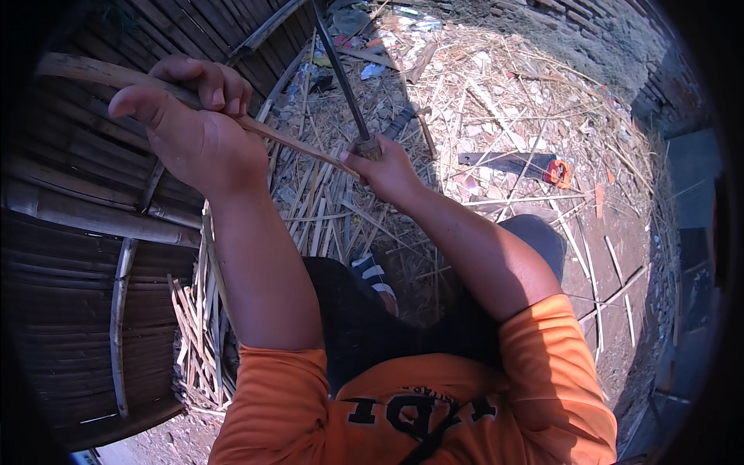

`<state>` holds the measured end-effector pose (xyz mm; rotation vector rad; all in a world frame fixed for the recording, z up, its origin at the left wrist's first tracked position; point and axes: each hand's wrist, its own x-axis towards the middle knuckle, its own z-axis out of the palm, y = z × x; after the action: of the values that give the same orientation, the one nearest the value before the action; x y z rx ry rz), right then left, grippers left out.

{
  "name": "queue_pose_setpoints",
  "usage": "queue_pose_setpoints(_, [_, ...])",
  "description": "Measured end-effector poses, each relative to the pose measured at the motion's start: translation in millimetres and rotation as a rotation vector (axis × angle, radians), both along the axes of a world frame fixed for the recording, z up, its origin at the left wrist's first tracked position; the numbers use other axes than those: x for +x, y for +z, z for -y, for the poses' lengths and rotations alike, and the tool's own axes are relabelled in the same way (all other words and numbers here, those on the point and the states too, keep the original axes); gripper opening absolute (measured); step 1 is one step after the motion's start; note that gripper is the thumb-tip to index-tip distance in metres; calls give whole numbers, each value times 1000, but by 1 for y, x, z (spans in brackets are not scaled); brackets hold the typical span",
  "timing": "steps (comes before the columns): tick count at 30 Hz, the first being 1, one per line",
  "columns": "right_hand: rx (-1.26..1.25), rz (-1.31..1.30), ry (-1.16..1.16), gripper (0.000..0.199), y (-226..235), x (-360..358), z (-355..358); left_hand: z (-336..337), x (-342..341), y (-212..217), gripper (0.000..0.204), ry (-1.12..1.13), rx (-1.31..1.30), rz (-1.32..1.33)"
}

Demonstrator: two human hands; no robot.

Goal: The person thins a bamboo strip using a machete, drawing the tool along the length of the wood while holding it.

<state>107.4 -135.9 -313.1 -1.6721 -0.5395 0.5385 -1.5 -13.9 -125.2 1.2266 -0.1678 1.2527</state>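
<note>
**Bamboo strip (293, 142) held over littered ground (632, 302)**

The left hand (203, 139) curls its fingers over the strip; the right hand (391, 177) grips a long blade (339, 63) by its wooden handle (368, 148), the strip's end at the thumb. Split sticks (203, 333) heap by the bamboo wall (74, 283); an orange-handled saw (556, 174) lies rightward. Sun lights part of the ground.

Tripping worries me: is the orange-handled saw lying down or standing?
Lying down: its dark blade and orange handle rest on littered ground.

The saw (518, 162) lies on the ground (628, 232), right of the knife (342, 77) and strip (294, 145).
</note>
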Motion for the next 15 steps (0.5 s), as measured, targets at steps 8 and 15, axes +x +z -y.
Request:
queue_pose_setpoints(8, [-185, 309, -113, 59, 39, 29, 36, -28, 0, 17, 45, -26, 96, -47])
queue_pose_setpoints(15, [-86, 306, -11, 42, 53, -31, 47, -15, -4, 1, 35, 380, -71, -25])
